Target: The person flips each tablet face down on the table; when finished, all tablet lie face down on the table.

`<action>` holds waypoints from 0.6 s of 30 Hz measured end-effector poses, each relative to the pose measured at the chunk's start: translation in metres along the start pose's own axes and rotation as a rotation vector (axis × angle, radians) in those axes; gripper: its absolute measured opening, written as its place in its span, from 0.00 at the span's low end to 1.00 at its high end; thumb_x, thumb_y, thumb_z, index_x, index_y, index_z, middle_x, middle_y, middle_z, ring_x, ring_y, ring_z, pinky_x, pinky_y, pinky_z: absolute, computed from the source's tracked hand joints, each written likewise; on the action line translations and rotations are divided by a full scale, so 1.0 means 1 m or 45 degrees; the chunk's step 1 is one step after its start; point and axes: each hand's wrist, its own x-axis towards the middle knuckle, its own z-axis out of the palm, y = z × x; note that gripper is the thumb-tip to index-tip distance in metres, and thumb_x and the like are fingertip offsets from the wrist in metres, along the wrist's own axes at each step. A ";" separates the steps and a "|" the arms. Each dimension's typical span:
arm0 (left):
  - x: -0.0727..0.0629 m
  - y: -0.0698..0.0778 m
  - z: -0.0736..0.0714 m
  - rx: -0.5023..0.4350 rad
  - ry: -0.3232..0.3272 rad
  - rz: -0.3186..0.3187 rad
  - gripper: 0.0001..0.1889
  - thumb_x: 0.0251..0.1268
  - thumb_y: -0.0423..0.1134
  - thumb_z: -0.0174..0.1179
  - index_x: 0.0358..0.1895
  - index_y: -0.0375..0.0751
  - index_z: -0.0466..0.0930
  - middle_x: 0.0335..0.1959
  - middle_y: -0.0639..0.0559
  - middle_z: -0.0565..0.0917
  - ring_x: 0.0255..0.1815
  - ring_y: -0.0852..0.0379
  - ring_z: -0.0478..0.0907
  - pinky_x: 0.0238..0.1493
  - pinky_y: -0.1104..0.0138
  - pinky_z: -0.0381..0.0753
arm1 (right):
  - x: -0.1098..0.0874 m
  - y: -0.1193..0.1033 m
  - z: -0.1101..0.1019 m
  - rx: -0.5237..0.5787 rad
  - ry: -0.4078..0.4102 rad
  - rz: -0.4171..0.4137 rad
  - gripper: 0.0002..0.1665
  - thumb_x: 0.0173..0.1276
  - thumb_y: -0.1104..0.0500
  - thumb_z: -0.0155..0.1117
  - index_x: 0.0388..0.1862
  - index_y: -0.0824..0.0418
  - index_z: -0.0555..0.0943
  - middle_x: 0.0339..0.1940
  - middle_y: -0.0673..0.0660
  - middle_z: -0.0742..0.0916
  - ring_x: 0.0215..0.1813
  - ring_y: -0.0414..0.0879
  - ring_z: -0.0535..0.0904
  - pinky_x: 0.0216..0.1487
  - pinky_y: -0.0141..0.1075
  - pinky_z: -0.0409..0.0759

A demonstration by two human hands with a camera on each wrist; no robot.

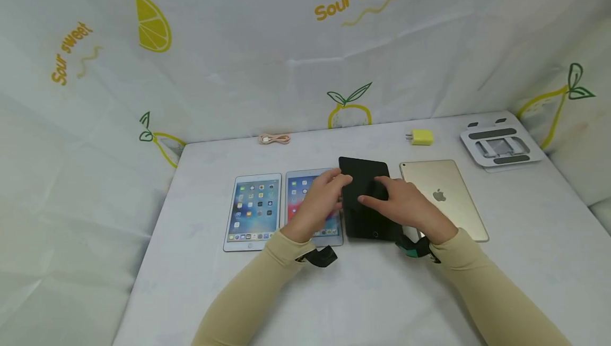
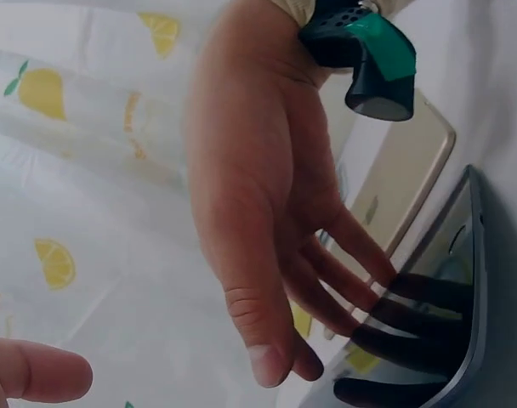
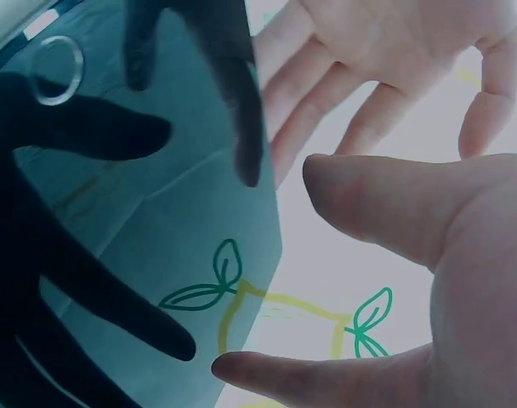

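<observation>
A black tablet (image 1: 365, 218) lies screen up between my two hands, its dark glass mirroring fingers in both wrist views. My left hand (image 1: 319, 200) is at its left edge, fingers extended, and partly covers a white tablet (image 1: 298, 184) with a lit screen. My right hand (image 1: 406, 202) reaches over the black tablet's right side, thumb and forefinger spread apart. In the left wrist view, the right hand's fingertips (image 2: 382, 272) come right to the tablet's edge. In the right wrist view, the left hand's fingers (image 3: 305, 93) are partly hidden behind the tablet.
Another lit white tablet (image 1: 253, 210) lies at the left. A gold tablet (image 1: 439, 187) rests back up at the right. Behind are a coiled cable (image 1: 274, 138), a yellow charger plug (image 1: 422, 137) and a folded stand (image 1: 501, 144). A printed curtain (image 1: 248, 80) backs the table.
</observation>
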 end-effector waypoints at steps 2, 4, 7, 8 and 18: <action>-0.002 0.002 -0.002 0.007 0.006 0.004 0.37 0.80 0.60 0.57 0.84 0.47 0.65 0.82 0.46 0.71 0.74 0.41 0.76 0.73 0.47 0.82 | 0.000 -0.001 0.001 0.009 -0.004 0.000 0.58 0.76 0.28 0.61 0.83 0.72 0.64 0.78 0.80 0.74 0.77 0.76 0.72 0.72 0.69 0.77; -0.003 0.004 -0.003 0.003 0.002 0.010 0.37 0.80 0.59 0.56 0.84 0.46 0.65 0.82 0.47 0.71 0.75 0.41 0.75 0.73 0.46 0.82 | 0.001 -0.001 0.002 0.018 -0.005 -0.006 0.59 0.75 0.27 0.61 0.83 0.72 0.64 0.78 0.79 0.73 0.78 0.75 0.71 0.73 0.70 0.76; -0.003 0.007 -0.003 0.001 -0.004 0.014 0.36 0.81 0.58 0.56 0.84 0.46 0.65 0.83 0.47 0.70 0.76 0.41 0.74 0.74 0.46 0.81 | 0.000 -0.003 0.003 0.044 -0.005 -0.014 0.60 0.75 0.25 0.61 0.83 0.71 0.64 0.79 0.78 0.73 0.79 0.75 0.70 0.74 0.70 0.74; -0.004 0.007 -0.003 0.000 -0.005 0.016 0.36 0.81 0.58 0.56 0.84 0.46 0.65 0.83 0.48 0.69 0.77 0.41 0.73 0.74 0.45 0.81 | 0.000 -0.003 0.004 0.053 -0.005 -0.018 0.60 0.75 0.25 0.61 0.83 0.71 0.64 0.80 0.78 0.73 0.79 0.74 0.70 0.75 0.70 0.74; -0.010 0.014 -0.007 0.004 0.034 0.044 0.36 0.80 0.57 0.56 0.84 0.46 0.66 0.83 0.49 0.71 0.76 0.45 0.74 0.74 0.45 0.80 | -0.001 -0.009 0.008 0.135 -0.034 -0.023 0.63 0.73 0.20 0.57 0.85 0.68 0.62 0.82 0.75 0.70 0.82 0.73 0.67 0.77 0.69 0.71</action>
